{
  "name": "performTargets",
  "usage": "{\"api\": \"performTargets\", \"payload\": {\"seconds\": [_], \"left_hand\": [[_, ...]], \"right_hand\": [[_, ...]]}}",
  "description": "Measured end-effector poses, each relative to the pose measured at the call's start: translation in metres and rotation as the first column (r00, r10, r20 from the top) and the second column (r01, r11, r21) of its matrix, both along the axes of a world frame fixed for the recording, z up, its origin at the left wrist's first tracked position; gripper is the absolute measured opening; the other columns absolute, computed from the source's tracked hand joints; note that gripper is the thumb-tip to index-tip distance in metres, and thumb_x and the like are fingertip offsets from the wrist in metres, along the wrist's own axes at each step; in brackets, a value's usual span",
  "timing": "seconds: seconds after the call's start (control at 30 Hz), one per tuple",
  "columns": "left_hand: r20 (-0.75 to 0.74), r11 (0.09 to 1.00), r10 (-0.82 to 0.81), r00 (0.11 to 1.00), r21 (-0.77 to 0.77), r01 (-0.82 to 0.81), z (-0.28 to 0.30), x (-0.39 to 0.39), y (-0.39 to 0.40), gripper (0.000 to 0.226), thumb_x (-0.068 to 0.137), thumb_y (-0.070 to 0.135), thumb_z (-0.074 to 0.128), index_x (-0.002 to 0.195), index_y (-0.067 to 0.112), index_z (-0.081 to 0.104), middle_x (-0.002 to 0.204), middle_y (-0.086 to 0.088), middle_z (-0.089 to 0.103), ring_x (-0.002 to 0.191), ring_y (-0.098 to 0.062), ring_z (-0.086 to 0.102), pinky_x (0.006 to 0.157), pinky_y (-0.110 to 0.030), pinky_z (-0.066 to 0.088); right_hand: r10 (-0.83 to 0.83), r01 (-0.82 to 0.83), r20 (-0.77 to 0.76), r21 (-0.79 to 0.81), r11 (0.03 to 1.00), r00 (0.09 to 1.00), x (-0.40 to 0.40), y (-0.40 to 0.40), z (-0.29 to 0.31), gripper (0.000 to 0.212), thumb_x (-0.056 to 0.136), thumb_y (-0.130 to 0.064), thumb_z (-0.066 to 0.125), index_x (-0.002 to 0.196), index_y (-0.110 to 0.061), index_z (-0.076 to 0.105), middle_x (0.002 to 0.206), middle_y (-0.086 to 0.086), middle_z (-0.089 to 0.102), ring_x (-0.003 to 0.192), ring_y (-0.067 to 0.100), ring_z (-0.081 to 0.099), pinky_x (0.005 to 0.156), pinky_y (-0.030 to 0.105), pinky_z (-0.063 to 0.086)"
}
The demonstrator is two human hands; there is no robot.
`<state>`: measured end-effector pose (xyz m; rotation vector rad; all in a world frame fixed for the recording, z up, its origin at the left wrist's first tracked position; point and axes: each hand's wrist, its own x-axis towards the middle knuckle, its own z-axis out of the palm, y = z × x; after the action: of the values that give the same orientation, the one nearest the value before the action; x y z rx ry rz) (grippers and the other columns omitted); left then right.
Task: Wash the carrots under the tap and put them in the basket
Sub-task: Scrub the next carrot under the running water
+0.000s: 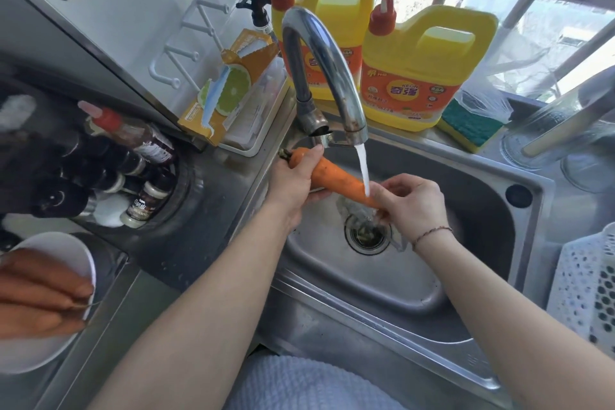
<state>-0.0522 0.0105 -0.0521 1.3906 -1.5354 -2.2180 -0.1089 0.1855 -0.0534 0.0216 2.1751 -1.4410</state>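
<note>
Head view, from the bottom edge up: two bare forearms reach over the steel sink (392, 319). At lower left, a white plate (66, 250) holds more carrots (36, 296), blurred by the lens. At the right edge stands a white perforated basket (585, 289); whether anything lies in it cannot be told. Mid-frame, over the drain (366, 236), the left hand (293, 186) grips the thick stem end of a carrot (336, 178), fingers curled round it. The right hand (412, 203) pinches the narrow tip, thumb and fingers closed on it, a thin bracelet (431, 234) at the wrist. The carrot lies tilted, tip lower, and a stream of water (362, 170) from the curved tap (319, 53) strikes it near the right hand. Beyond, along the window ledge at the top, stand two yellow detergent jugs (422, 70), with a green sponge (469, 125) just beside them.
</note>
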Motion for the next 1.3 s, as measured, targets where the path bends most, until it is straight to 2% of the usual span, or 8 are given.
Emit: {"api": "performTargets", "payload": {"seconds": [0.13,0.23,0.37,0.57,0.77,0.97,1.17,1.3], "left_hand": [[0.051,0.995,-0.068,0.996,0.075,0.064,-0.004,0.002,0.007,0.04,0.09,0.042,0.069,0.114,0.015,0.051,0.126,-0.016,0.06,0.107,-0.03,0.066,0.064,-0.035,0.06],[0.017,0.976,-0.161,0.987,0.153,0.157,-0.004,0.003,0.018,0.05,0.095,0.053,0.056,0.121,0.01,0.052,0.123,-0.02,0.064,0.106,-0.032,0.068,0.071,-0.039,0.061],[-0.007,0.97,-0.196,0.981,0.145,0.194,-0.004,0.002,0.024,0.044,0.102,0.051,0.041,0.116,0.011,0.052,0.117,-0.021,0.066,0.105,-0.032,0.069,0.076,-0.045,0.061],[-0.008,0.958,-0.226,0.974,0.18,0.224,-0.001,0.003,0.017,0.052,0.101,0.048,0.048,0.131,0.006,0.048,0.121,-0.022,0.064,0.103,-0.032,0.07,0.072,-0.044,0.061],[-0.031,0.941,-0.292,0.956,0.17,0.293,0.0,-0.004,0.028,0.049,0.103,0.043,0.047,0.128,0.001,0.053,0.119,-0.024,0.067,0.103,-0.035,0.07,0.074,-0.045,0.061],[-0.019,0.964,-0.227,0.974,0.138,0.228,0.006,-0.007,0.016,0.036,0.101,0.041,0.051,0.119,0.01,0.053,0.12,-0.023,0.064,0.099,-0.035,0.07,0.068,-0.044,0.061],[-0.113,0.933,-0.355,0.928,0.025,0.36,-0.003,0.005,0.027,0.042,0.091,0.007,0.068,0.125,0.011,0.042,0.116,-0.016,0.06,0.093,-0.023,0.07,0.066,-0.032,0.06],[-0.075,0.982,-0.186,0.98,-0.002,0.187,-0.007,0.004,0.016,0.033,0.092,0.011,0.068,0.117,0.015,0.048,0.125,-0.016,0.057,0.099,-0.024,0.066,0.063,-0.028,0.059]], "right_hand": [[0.424,-0.359,-0.112,0.366,0.858,0.899,-0.003,-0.008,0.006,0.03,0.088,-0.055,0.062,0.066,-0.036,0.062,0.062,-0.009,0.062,0.061,0.013,0.059,0.06,0.028,0.047],[0.471,-0.4,-0.052,0.45,0.798,0.88,-0.003,-0.016,0.016,0.045,0.09,-0.064,0.05,0.057,-0.034,0.057,0.06,-0.008,0.061,0.069,0.018,0.061,0.062,0.03,0.047],[0.403,-0.394,0.042,0.331,0.858,0.914,-0.009,-0.02,0.017,0.038,0.086,-0.066,0.054,0.067,-0.036,0.068,0.064,-0.005,0.068,0.067,0.018,0.068,0.067,0.033,0.057],[0.475,-0.478,0.077,0.03,0.878,0.877,-0.015,0.0,0.025,0.018,0.095,-0.021,0.064,0.109,-0.026,0.074,0.072,-0.005,0.073,0.051,0.005,0.066,0.045,0.015,0.049],[0.241,-0.219,-0.048,0.283,0.934,0.969,-0.015,-0.01,0.012,0.035,0.08,-0.061,0.068,0.073,-0.027,0.073,0.071,-0.006,0.07,0.068,0.011,0.067,0.063,0.029,0.057],[0.463,-0.441,-0.069,0.21,0.872,0.883,-0.011,-0.008,0.004,0.022,0.08,-0.028,0.076,0.102,-0.03,0.074,0.078,-0.005,0.074,0.076,0.018,0.07,0.076,0.038,0.059],[0.347,-0.344,-0.021,0.075,0.936,0.938,-0.005,-0.005,0.009,0.017,0.085,-0.036,0.073,0.097,-0.025,0.077,0.076,0.003,0.075,0.058,0.013,0.067,0.056,0.025,0.056],[0.65,-0.601,-0.101,0.294,0.743,0.753,-0.003,0.01,0.004,0.021,0.088,-0.029,0.068,0.109,-0.025,0.067,0.087,-0.002,0.07,0.079,0.021,0.066,0.075,0.031,0.051]]}}
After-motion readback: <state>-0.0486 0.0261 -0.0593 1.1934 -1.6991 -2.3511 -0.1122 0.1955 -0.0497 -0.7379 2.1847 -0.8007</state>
